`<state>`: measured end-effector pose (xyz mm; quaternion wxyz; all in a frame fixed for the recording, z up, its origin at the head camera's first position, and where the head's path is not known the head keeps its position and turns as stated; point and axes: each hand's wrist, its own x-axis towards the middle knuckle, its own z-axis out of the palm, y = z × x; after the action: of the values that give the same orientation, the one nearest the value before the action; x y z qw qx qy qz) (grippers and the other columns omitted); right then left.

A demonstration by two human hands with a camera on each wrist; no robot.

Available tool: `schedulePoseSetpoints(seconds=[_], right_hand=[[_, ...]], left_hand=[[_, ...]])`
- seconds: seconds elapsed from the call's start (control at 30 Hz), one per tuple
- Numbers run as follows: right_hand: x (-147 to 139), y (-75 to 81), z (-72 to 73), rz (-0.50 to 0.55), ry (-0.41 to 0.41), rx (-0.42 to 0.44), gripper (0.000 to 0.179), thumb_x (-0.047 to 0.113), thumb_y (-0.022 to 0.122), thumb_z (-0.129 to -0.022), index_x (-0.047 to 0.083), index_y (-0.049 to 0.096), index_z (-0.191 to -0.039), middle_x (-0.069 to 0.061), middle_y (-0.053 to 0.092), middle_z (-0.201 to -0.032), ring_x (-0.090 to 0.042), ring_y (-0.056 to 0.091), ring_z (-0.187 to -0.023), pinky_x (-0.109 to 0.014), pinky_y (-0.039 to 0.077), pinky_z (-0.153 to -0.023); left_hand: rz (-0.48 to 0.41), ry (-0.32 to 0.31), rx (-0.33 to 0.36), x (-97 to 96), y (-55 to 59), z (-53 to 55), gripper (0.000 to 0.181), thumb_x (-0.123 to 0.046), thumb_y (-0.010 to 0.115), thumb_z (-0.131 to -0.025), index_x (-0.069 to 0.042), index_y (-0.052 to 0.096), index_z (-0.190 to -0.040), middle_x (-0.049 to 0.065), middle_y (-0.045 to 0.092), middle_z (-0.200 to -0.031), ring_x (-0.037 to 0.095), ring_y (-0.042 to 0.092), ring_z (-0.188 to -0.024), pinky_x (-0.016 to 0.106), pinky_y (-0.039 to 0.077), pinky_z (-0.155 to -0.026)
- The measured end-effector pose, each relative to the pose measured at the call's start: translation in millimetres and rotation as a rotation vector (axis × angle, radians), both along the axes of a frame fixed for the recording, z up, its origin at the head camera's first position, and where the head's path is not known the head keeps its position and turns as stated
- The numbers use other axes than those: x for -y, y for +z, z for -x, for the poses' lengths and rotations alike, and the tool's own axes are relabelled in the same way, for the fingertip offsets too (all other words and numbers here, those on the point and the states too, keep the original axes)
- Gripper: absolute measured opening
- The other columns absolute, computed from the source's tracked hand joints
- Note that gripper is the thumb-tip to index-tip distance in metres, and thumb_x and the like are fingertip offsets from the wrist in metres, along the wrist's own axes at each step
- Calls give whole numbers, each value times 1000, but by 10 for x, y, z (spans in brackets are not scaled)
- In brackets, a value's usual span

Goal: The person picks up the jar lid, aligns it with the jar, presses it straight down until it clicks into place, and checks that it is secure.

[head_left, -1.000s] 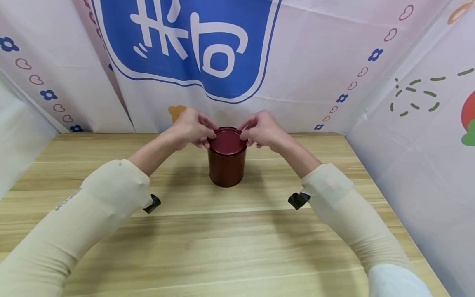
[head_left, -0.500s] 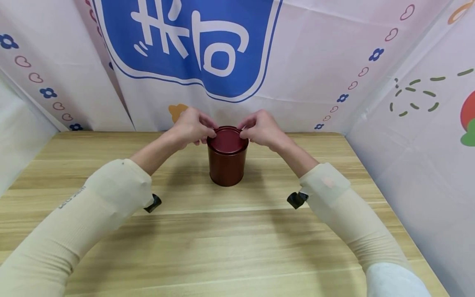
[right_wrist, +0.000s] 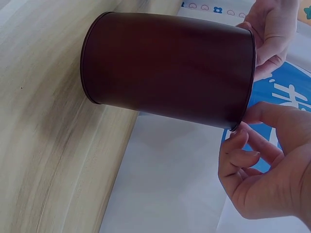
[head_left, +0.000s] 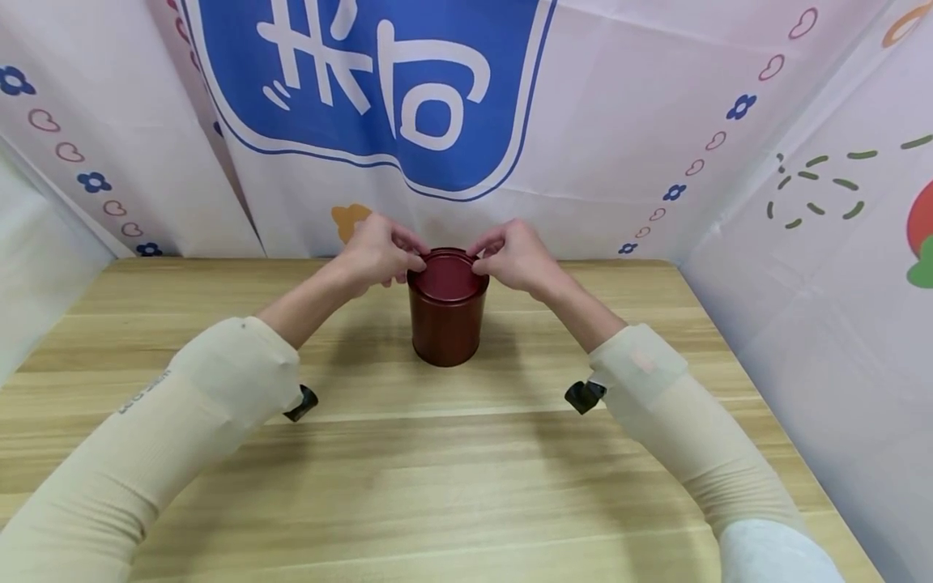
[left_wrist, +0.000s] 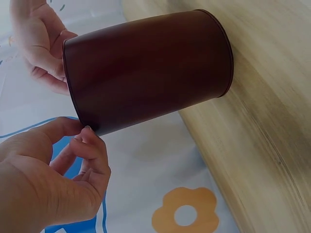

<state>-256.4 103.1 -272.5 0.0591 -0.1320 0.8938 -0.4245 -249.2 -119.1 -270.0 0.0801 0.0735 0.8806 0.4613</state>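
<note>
A dark red round tin (head_left: 446,334) with a recessed lid (head_left: 446,279) stands upright near the back of the wooden table. My left hand (head_left: 377,253) pinches the lid's edge on the left side, thumb on top and fingertips at the rim. On the opposite side, my right hand (head_left: 513,255) pinches the edge in the same way. The left wrist view shows the left hand (left_wrist: 63,179) with thumb and finger meeting at the rim of the tin (left_wrist: 148,68). In the right wrist view, the right hand (right_wrist: 272,170) has its fingertips at the rim too; the lid's top is hidden there.
The wooden table (head_left: 445,478) ends at a printed white cloth wall (head_left: 612,146) just behind the tin. Another cloth wall (head_left: 824,267) runs along the right edge. Black wrist mounts (head_left: 585,395) stick out from the sleeves above the table.
Both hands stay at the lid's edge, nearly still. The lower fingers, visible beside the tin a second ago, have drawn up and show less now. The tin has not visibly moved.
</note>
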Motion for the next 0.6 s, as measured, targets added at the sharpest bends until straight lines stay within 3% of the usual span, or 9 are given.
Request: schedulePoseSetpoints(seconds=[0.37, 0.6], right_hand=[[-46, -65, -18, 66, 22, 17, 19, 1, 73, -90, 0, 78, -108, -2, 59, -71, -13, 47, -62, -23, 39, -54], [-72, -113, -17, 87, 30, 5, 20, 2, 73, -91, 0, 78, -110, -4, 60, -75, -14, 50, -61, -22, 45, -55]], left_hand=[[-70, -15, -33, 62, -129, -40, 22, -6, 73, -94, 0, 77, -115, 5, 61, -73, 16, 57, -58, 24, 41, -45], [-133, -28, -17, 104, -192, -56, 27, -9, 72, -96, 0, 75, -121, 6, 61, -78, 12, 54, -58, 22, 37, -44]])
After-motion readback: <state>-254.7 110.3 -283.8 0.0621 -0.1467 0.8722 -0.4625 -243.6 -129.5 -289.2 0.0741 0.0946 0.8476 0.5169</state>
